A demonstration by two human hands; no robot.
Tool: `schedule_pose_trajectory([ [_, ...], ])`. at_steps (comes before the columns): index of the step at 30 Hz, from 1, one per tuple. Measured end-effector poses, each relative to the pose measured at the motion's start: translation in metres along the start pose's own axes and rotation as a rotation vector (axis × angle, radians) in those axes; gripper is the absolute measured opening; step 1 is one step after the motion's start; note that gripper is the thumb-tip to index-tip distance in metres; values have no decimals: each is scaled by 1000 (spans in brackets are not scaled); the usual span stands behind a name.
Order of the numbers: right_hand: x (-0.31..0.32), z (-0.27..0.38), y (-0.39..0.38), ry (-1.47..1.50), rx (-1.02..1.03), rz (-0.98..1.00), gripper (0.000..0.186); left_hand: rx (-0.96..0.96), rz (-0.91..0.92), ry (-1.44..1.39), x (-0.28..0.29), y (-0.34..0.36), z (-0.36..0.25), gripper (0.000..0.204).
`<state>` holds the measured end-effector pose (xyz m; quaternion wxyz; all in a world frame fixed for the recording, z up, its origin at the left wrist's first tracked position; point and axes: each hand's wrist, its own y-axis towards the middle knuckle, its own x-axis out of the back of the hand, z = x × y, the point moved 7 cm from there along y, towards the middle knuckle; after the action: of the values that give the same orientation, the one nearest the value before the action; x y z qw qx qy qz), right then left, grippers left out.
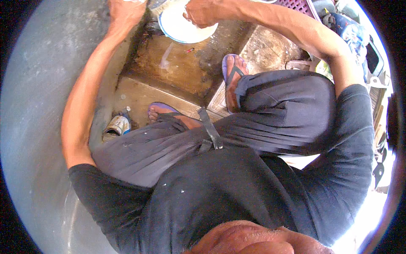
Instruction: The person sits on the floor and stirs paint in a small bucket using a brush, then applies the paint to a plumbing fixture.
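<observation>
At the top edge is a round white dish [186,31] with a blue rim; I cannot tell how deep it is. My right hand [202,12] reaches over it, fingers curled down against its white inside. What they hold, if anything, is hidden. To the left, beside the grey wall, my left hand [127,9] is partly cut off by the top edge. Something white shows at its fingers, but the fingers themselves are mostly out of view. A pale, stained piece [163,6] lies between my left hand and the dish.
Below the dish lies a stained brown sunken floor [169,63], with a tiled ledge [165,93] on the near side. A smooth grey wall [46,84] curves along the left. A dirty can [118,125] lies by my left knee. A pink perforated basket [298,6] stands at the upper right.
</observation>
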<state>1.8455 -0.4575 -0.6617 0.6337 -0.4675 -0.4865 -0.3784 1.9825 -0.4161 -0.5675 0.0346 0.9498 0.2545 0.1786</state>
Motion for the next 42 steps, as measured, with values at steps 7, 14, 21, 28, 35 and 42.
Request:
schedule_pose_trajectory([
  [7, 0, -24, 10, -112, -108, -174, 15, 19, 36, 49, 0, -1, -7, 21],
  [14, -6, -21, -7, -77, -85, 137, 17, 46, 21, -37, 1, -2, 7, 21],
  [21, 8, -7, 6, 20, -110, -80, 15, 6, 38, 63, 2, 0, -13, 23],
  [28, -10, -41, -8, -332, -66, -43, 15, 46, 21, 10, 3, -2, -3, 23],
  [35, 1, -30, -23, -43, -321, -23, 14, 6, 33, -4, 4, 2, -7, 24],
  [42, 1, 14, -21, 177, -121, 140, 14, -20, 26, 20, 4, 2, -4, 22],
])
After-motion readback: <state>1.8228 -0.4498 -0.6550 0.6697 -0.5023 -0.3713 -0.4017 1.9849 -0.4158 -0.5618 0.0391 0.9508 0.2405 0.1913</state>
